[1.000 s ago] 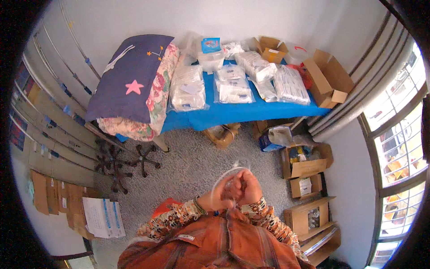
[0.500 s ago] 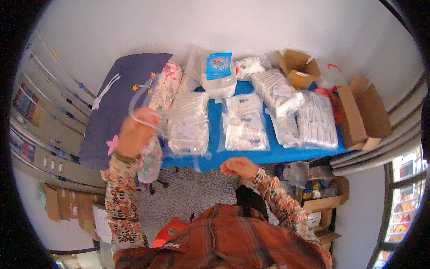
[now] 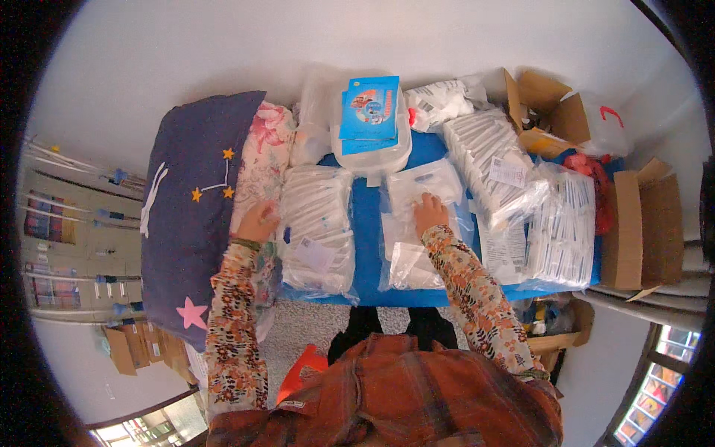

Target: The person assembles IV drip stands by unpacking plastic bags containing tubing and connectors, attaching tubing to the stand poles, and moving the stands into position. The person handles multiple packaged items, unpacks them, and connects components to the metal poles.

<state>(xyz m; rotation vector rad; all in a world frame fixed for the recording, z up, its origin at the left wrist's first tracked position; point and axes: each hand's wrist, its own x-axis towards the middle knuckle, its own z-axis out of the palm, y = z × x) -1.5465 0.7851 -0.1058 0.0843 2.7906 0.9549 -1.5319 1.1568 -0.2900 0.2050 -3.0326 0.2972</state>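
My left hand (image 3: 257,222) rests on the flowered cushion (image 3: 261,167) at the left end of the blue table (image 3: 369,246), just beside a big clear bag of white tubes (image 3: 316,227); whether it holds anything I cannot tell. My right hand (image 3: 430,212) lies flat, fingers spread, on a stack of clear plastic pouches (image 3: 417,223) in the middle of the table. A blue printed booklet (image 3: 370,104) lies on a white bag behind the pouches.
More clear bags of white parts (image 3: 521,201) fill the table's right half. Open cardboard boxes (image 3: 633,223) stand at the right, another (image 3: 544,112) at the back. A dark blue pillow with stars (image 3: 190,216) lies to the left. Boxes sit on the floor below.
My left hand came down from head height, where it held a clear bag, to the flowered cushion. My right hand reached forward onto the pouches. I have moved closer to the table.
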